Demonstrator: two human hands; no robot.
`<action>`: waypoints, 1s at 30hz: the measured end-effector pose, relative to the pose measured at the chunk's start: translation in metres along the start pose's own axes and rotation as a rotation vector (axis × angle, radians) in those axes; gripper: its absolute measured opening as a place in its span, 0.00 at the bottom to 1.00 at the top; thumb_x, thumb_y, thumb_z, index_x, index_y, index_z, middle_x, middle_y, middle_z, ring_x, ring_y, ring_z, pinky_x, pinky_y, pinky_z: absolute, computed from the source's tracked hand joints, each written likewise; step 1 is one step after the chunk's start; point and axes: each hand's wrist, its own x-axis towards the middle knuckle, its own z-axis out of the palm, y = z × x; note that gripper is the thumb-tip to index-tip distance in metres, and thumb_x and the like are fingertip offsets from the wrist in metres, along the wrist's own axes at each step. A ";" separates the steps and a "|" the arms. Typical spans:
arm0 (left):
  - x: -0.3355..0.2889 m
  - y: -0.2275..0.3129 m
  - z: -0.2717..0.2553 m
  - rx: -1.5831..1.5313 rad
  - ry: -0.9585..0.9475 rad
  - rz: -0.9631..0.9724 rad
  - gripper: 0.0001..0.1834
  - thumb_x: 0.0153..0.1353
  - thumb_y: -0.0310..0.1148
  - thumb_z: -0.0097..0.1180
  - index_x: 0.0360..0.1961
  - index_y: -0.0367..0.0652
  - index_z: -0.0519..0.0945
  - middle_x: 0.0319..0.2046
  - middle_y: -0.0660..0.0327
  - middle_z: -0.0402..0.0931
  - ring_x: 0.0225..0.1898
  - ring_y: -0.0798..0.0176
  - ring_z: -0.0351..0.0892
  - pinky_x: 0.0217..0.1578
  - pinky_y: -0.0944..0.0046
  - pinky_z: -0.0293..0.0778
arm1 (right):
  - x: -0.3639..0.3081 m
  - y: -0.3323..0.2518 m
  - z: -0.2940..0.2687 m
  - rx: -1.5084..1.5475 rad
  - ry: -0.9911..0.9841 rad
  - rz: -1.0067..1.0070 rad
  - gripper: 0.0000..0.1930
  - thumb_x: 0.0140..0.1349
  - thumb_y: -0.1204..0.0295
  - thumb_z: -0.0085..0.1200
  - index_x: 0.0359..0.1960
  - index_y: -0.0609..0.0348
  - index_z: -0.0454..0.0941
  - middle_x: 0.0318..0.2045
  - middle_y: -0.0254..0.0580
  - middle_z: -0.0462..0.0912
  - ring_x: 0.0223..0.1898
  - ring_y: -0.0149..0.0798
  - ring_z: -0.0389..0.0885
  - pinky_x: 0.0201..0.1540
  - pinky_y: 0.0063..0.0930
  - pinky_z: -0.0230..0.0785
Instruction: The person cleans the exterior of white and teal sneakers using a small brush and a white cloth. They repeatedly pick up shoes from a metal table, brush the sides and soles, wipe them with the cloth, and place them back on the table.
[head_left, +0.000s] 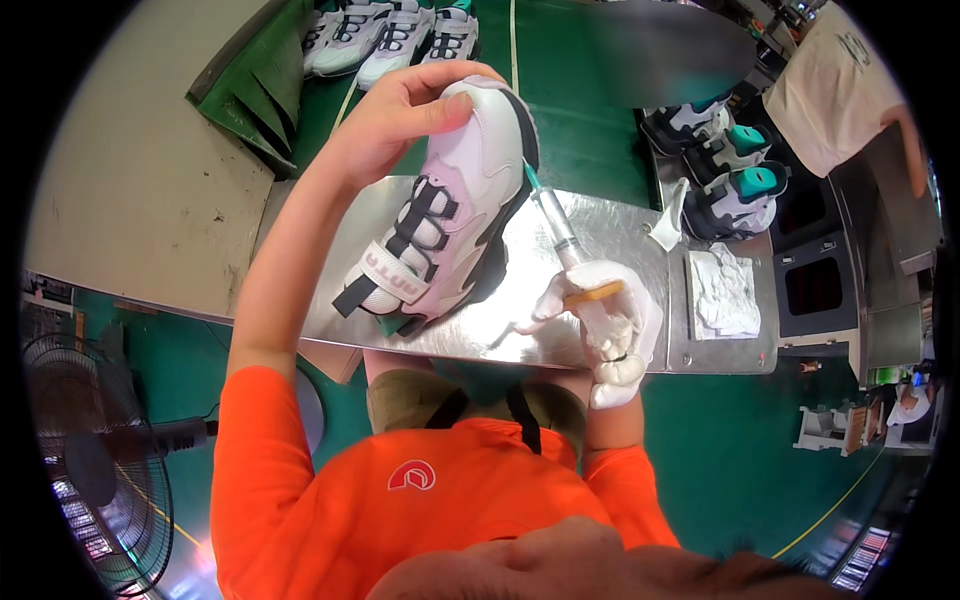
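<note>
My bare left hand [425, 105] is closed round the toe end of a white and pale pink sneaker [465, 200]. The shoe is tilted above the metal table, toe away from me, with dark straps and a dark sole edge. In my right hand [610, 325], which wears a white glove, is a clear syringe [555, 225] with a green tip. That tip meets the shoe's right side near the forefoot, where the upper joins the sole. A tan band or flange of the syringe shows between the gloved fingers.
The shiny metal table [620, 245] lies under the shoe. A folded white cloth [722, 292] rests at its right, with several sneakers [735, 195] behind. More white shoes [395, 40] sit on the green belt [570, 130] beyond. A black fan [95, 460] stands at left.
</note>
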 end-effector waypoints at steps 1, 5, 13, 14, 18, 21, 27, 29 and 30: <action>0.000 0.001 0.000 -0.003 0.014 0.005 0.32 0.54 0.51 0.65 0.53 0.37 0.76 0.46 0.62 0.77 0.47 0.67 0.76 0.51 0.67 0.69 | -0.002 0.000 -0.001 -0.008 0.004 -0.015 0.45 0.30 0.77 0.71 0.56 0.79 0.64 0.41 0.57 0.76 0.46 0.50 0.79 0.52 0.47 0.75; 0.004 0.011 0.023 0.052 -0.010 -0.010 0.28 0.52 0.44 0.66 0.50 0.39 0.76 0.44 0.63 0.77 0.46 0.69 0.76 0.51 0.68 0.70 | -0.029 -0.021 -0.004 -0.181 0.127 -0.040 0.44 0.37 0.62 0.68 0.56 0.73 0.64 0.41 0.58 0.75 0.42 0.52 0.78 0.45 0.51 0.74; 0.008 0.039 0.103 0.254 -0.187 -0.014 0.24 0.44 0.37 0.73 0.42 0.40 0.80 0.39 0.62 0.79 0.41 0.68 0.77 0.46 0.67 0.73 | -0.030 -0.084 0.025 -0.747 0.404 -0.455 0.43 0.35 0.67 0.59 0.60 0.65 0.61 0.52 0.45 0.69 0.52 0.43 0.72 0.58 0.66 0.62; 0.009 0.040 0.110 0.274 -0.208 -0.017 0.24 0.43 0.37 0.73 0.42 0.40 0.80 0.39 0.61 0.79 0.41 0.67 0.78 0.46 0.67 0.73 | -0.021 -0.090 0.038 -0.776 0.421 -0.467 0.44 0.29 0.77 0.50 0.60 0.69 0.60 0.50 0.50 0.70 0.51 0.46 0.71 0.62 0.66 0.61; 0.010 0.038 0.131 0.320 -0.268 0.005 0.28 0.41 0.41 0.73 0.42 0.38 0.80 0.37 0.54 0.80 0.40 0.59 0.81 0.43 0.64 0.74 | 0.003 -0.092 0.047 -1.076 0.245 -0.416 0.45 0.38 0.73 0.62 0.63 0.64 0.56 0.53 0.48 0.68 0.56 0.46 0.71 0.63 0.63 0.61; 0.010 0.038 0.135 0.402 -0.268 0.035 0.30 0.39 0.44 0.72 0.42 0.37 0.80 0.36 0.49 0.81 0.40 0.54 0.82 0.41 0.62 0.74 | 0.010 -0.090 0.061 -1.168 0.291 -0.136 0.46 0.37 0.81 0.64 0.63 0.65 0.55 0.48 0.45 0.70 0.54 0.46 0.74 0.62 0.45 0.66; 0.014 0.040 0.135 0.449 -0.305 0.005 0.30 0.40 0.41 0.73 0.44 0.36 0.80 0.38 0.55 0.81 0.39 0.61 0.80 0.42 0.64 0.74 | 0.009 -0.100 0.060 -1.166 0.355 -0.115 0.43 0.39 0.80 0.63 0.63 0.62 0.58 0.47 0.45 0.71 0.52 0.49 0.78 0.59 0.41 0.68; 0.018 0.038 0.130 0.407 -0.307 0.002 0.30 0.40 0.42 0.74 0.44 0.37 0.80 0.38 0.55 0.81 0.39 0.61 0.81 0.42 0.64 0.74 | 0.011 -0.105 0.056 -1.078 0.410 -0.235 0.45 0.38 0.79 0.69 0.61 0.62 0.57 0.44 0.44 0.71 0.48 0.45 0.79 0.56 0.42 0.72; 0.021 0.035 0.127 0.415 -0.304 0.008 0.30 0.41 0.44 0.74 0.44 0.37 0.80 0.38 0.55 0.82 0.40 0.61 0.81 0.44 0.64 0.75 | 0.011 -0.107 0.053 -1.059 0.449 -0.290 0.44 0.39 0.79 0.66 0.61 0.62 0.57 0.45 0.44 0.70 0.49 0.46 0.78 0.57 0.45 0.71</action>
